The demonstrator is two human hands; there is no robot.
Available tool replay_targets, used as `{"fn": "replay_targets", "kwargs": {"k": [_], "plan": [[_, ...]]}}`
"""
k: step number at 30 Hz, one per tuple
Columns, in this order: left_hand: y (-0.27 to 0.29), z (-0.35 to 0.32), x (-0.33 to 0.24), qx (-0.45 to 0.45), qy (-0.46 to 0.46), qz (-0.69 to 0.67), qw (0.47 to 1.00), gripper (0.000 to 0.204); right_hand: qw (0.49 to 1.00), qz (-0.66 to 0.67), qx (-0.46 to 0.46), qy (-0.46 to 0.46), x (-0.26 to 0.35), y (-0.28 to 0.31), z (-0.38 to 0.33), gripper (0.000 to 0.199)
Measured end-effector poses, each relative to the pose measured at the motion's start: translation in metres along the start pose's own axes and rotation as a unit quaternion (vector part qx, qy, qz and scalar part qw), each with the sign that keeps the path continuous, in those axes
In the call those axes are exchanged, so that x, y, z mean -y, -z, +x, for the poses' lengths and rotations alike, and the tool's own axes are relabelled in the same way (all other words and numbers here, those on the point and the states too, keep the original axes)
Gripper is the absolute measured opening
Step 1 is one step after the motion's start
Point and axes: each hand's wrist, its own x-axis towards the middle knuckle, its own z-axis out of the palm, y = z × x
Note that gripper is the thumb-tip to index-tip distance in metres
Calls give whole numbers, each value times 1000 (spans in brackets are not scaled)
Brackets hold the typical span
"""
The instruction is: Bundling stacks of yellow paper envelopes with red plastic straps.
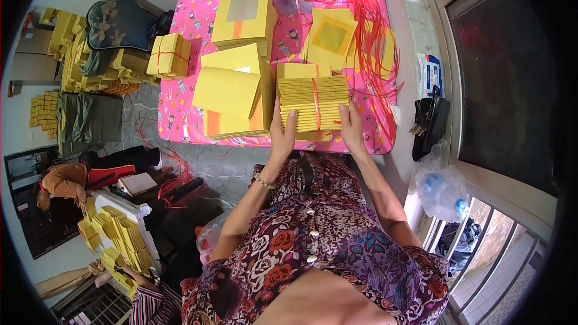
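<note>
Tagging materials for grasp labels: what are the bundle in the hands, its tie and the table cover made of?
Bundle: matte yellow paper, thin stacked sheet edges showing. Tie: glossy red strip, probably plastic. Table cover: pink printed sheet with a slight sheen, likely plastic or coated cloth.

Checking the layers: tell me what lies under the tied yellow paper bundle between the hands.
The tied bundle rests on more yellow sheets over the pink tablecloth. How many sheets lie beneath is hidden.

Matt yellow paper stack (313,103), glossy red plastic string (315,103) around it, on smooth printed pink tablecloth (192,18).
</note>
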Motion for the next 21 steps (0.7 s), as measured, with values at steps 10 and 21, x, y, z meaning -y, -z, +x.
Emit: {"fn": "replay_targets", "kwargs": {"k": [10,21], "plan": [[-8,-10,-5,-28,26,-37,999,62,996,57,4,-66,10,0,-3,44],[-12,-14,-7,-24,11,-78,997,61,994,80,30,-74,1,6,-3,49]]}}
